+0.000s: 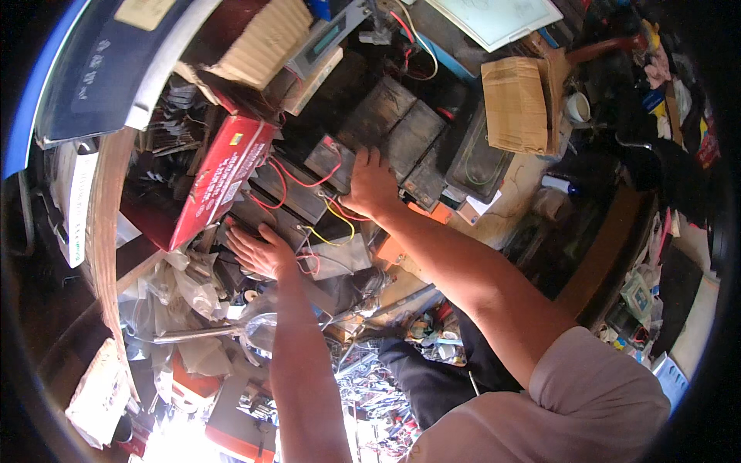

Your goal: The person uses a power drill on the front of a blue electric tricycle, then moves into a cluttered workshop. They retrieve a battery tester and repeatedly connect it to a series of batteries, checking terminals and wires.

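Note:
My left hand (261,251) lies nearly flat, fingers spread, against the near left end of a row of grey box-shaped batteries (289,189). My right hand (372,185) rests at the row's other side, thumb apart from the fingers, its fingertips beside a smaller grey battery (330,160). Whether it presses on that battery I cannot tell. Red wires (284,181) and a yellow wire (336,241) loop over the batteries between my hands. A lighter grey block (336,258) sits just to the right of my left hand.
A red printed box (224,177) leans at the left. Further grey batteries (413,139) and an open cardboard box (517,106) stand beyond my right hand. Orange pieces (394,248) lie below my right wrist. Clear plastic bags (193,285) and clutter crowd the near left.

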The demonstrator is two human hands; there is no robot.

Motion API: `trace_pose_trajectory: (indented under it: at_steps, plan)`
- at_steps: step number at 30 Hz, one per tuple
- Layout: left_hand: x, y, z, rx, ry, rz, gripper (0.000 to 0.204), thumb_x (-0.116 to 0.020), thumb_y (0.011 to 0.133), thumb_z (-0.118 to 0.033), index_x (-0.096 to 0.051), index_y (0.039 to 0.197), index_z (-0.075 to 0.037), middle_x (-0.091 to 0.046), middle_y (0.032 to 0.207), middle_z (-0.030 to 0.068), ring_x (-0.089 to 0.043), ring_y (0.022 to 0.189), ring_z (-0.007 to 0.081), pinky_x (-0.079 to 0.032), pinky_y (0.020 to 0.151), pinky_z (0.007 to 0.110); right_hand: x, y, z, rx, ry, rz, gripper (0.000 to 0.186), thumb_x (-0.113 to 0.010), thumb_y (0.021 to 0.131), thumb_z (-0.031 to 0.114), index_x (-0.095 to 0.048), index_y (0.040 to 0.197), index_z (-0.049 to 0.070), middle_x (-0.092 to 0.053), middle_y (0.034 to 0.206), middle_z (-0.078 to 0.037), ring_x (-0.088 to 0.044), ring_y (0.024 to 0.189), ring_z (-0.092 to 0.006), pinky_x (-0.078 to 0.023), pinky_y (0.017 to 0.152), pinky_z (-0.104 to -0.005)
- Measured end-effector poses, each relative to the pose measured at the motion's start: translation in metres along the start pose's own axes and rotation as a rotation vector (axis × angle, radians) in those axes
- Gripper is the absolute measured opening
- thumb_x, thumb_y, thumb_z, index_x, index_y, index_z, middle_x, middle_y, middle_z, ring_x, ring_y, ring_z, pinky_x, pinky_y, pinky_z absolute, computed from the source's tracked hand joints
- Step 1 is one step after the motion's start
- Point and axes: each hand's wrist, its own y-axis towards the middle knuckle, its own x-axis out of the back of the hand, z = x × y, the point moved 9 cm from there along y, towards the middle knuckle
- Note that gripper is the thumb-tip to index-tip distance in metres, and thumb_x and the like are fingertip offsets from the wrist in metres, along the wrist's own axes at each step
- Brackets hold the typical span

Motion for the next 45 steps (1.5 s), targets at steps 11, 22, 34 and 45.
trace_pose_trajectory:
  at_steps: [11, 22, 34, 45]
  plan:
    - [0.006, 0.001, -0.006, 0.033, 0.032, 0.034, 0.069, -0.034, 0.097, -0.055, -0.033, 0.146, -0.005, -0.037, 0.149, 0.0137, -0.035, 0.138, 0.0339, -0.030, 0.107, 0.057, 0.055, 0.050, 0.017, 0.007, -0.010, 0.322, 0.069, -0.081, 0.055, 0.027, -0.054, 0.110, -0.005, -0.066, 0.105, -0.024, -0.067, 0.096, -0.0345, -0.056, 0.080, -0.0418]
    - [0.003, 0.000, -0.003, 0.019, 0.013, 0.022, 0.067, -0.036, 0.097, -0.053, -0.032, 0.145, -0.006, -0.038, 0.149, 0.0157, -0.035, 0.137, 0.0370, -0.030, 0.107, 0.058, 0.056, 0.076, -0.003, -0.003, -0.055, 0.127, 0.076, -0.083, 0.059, 0.035, -0.046, 0.115, -0.003, -0.061, 0.111, -0.020, -0.065, 0.098, -0.0353, -0.055, 0.081, -0.0439]
    - [0.003, -0.001, -0.004, 0.024, 0.035, 0.013, 0.069, -0.035, 0.097, -0.055, -0.034, 0.145, -0.005, -0.039, 0.148, 0.0161, -0.037, 0.136, 0.0353, -0.031, 0.105, 0.058, 0.104, -0.021, 0.044, 0.463, 0.407, -0.413, 0.036, -0.071, 0.076, 0.014, -0.055, 0.106, 0.001, -0.055, 0.096, -0.020, -0.054, 0.097, -0.0363, -0.045, 0.083, -0.0472]
    - [0.003, 0.000, -0.003, 0.022, 0.014, 0.010, 0.071, -0.033, 0.097, -0.057, -0.034, 0.145, -0.005, -0.039, 0.148, 0.0158, -0.037, 0.136, 0.0358, -0.031, 0.105, 0.058, -0.012, -0.021, 0.113, 0.291, 0.072, -0.266, 0.096, -0.070, 0.074, 0.053, -0.035, 0.136, -0.011, -0.038, 0.140, -0.028, -0.039, 0.127, -0.0389, -0.031, 0.101, -0.0567]
